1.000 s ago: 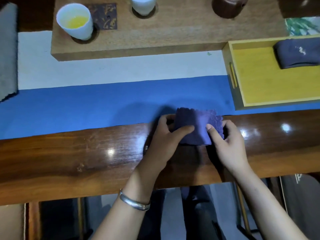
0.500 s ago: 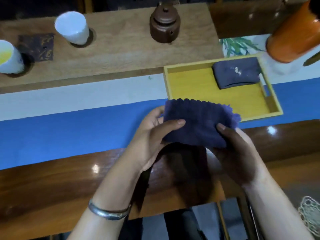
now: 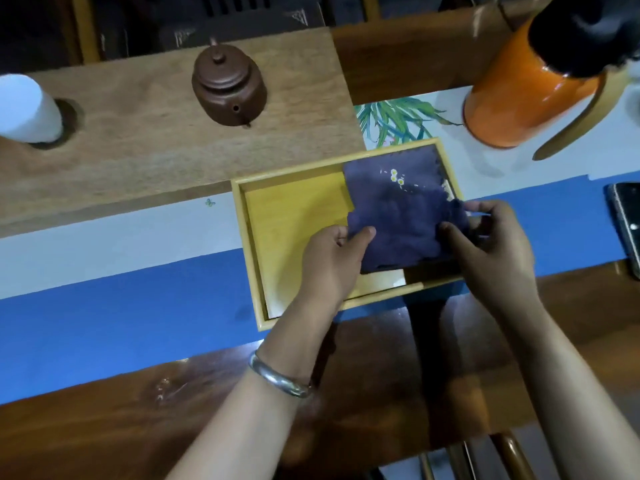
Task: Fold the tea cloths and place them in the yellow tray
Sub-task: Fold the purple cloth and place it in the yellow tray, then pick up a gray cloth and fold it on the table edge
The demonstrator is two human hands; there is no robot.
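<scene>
A yellow wooden tray (image 3: 294, 216) lies on the blue and white runner. In its far right part rests a folded dark purple tea cloth (image 3: 391, 171) with small embroidered flowers. I hold a second folded purple tea cloth (image 3: 405, 233) over the tray's right half, overlapping the near edge of the first. My left hand (image 3: 332, 261) pinches its left edge with thumb on top. My right hand (image 3: 495, 247) grips its right side over the tray's right rim. Whether the held cloth touches the tray floor cannot be told.
A long wooden tea board (image 3: 156, 143) lies behind the tray, with a brown clay teapot (image 3: 228, 84) and a white cup (image 3: 27, 109) on it. An orange thermos (image 3: 530, 84) stands at the far right. A phone (image 3: 627, 223) lies at the right edge.
Both hands lifted the folded cloth off the table's front edge and carried it forward and right, over the tray beside the first cloth. The view shifted right.
</scene>
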